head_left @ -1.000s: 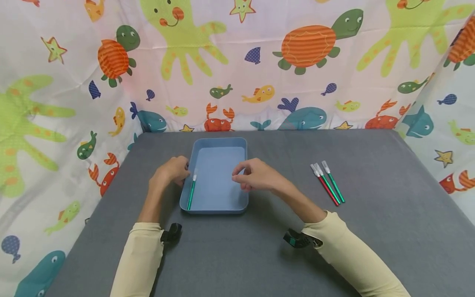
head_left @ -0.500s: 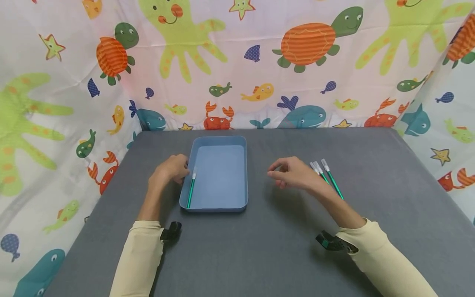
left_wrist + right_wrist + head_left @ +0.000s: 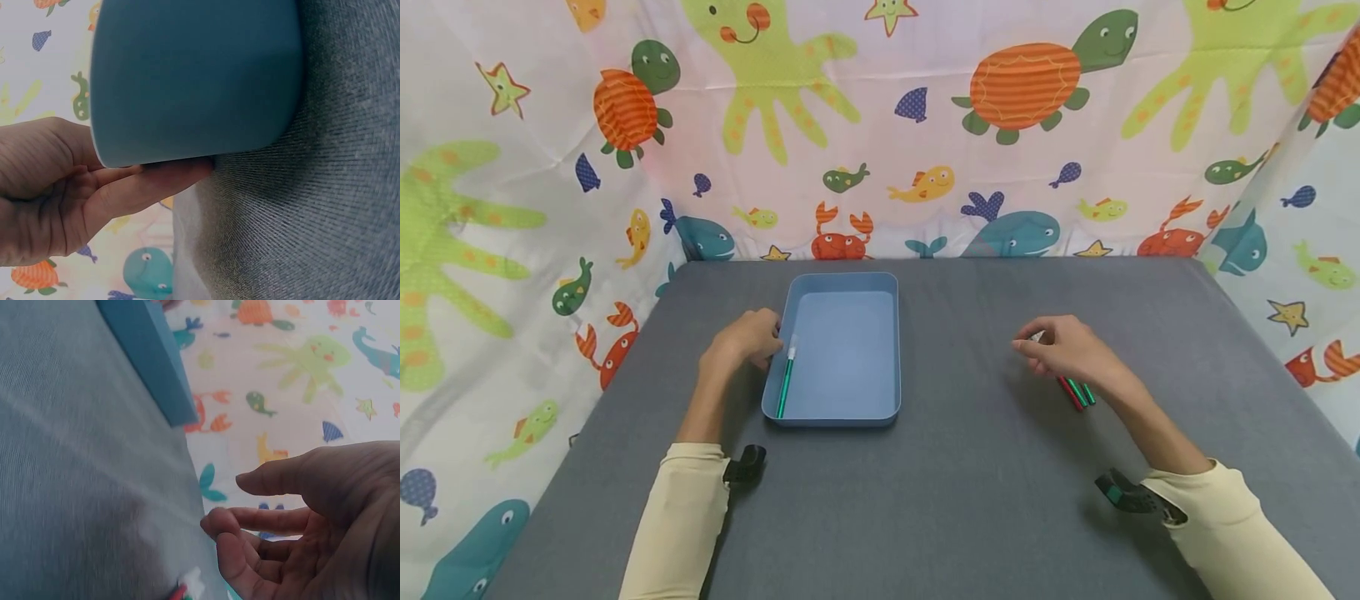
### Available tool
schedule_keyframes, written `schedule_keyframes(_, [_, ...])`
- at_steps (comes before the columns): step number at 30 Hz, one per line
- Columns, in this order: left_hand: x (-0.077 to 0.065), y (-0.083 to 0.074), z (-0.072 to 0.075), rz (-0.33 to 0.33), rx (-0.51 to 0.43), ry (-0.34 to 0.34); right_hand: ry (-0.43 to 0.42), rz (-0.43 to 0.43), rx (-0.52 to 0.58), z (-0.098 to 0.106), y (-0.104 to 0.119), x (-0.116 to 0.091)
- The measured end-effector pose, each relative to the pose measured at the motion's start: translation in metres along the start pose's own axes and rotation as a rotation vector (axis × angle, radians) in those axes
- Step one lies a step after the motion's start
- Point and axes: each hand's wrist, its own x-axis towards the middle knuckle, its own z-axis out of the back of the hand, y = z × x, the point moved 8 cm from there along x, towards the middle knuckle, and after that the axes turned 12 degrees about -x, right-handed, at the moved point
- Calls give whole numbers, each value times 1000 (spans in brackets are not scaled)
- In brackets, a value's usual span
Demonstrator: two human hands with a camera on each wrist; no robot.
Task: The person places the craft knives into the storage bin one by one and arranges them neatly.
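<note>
A shallow blue tray (image 3: 850,350) stands left of the middle. My left hand (image 3: 745,340) grips its left wall, with the fingers (image 3: 150,184) along the outside and the thumb at the rim. Inside the tray, along its left side, lies a green felt-tip pen (image 3: 786,383) with a whitish cap. My right hand (image 3: 1067,346) hovers over more felt-tip pens, one red pen (image 3: 1071,395) and two green pens (image 3: 1077,393), partly hidden under it. Its thumb and fingers are loosely bent, apart, with nothing between them. A red pen with a white cap (image 3: 190,582) shows below it in the right wrist view.
A grey cloth (image 3: 880,508) covers the table. Behind it and along both sides hangs a curtain (image 3: 880,125) printed with sea animals. A dark wrist camera (image 3: 747,463) sits at the left cuff, another camera (image 3: 1127,492) at the right.
My right hand has travelled right, from over the tray's right edge to above the loose pens. The left hand keeps its place on the tray, and the pen inside has not moved.
</note>
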Motion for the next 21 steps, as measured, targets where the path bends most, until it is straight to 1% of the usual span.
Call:
schedule_keyframes(5, [-2,0,0,0,2,-1,-34,-20,-86,8,-17,-2])
schedule_keyframes(9, [-1,0,0,-10,-1,-6,-38,-35,-151,11,-27,-2])
schedule_keyframes(12, [0,0,1,-16,0,-4,-44,-65,-219,11,-34,-3])
schedule_keyframes(17, [1,1,1,-15,5,6,-44,-133,-318,7,-41,-3])
schedule_keyframes(21, [0,1,-1,-10,0,7,-51,-149,-355,4,-42,-3])
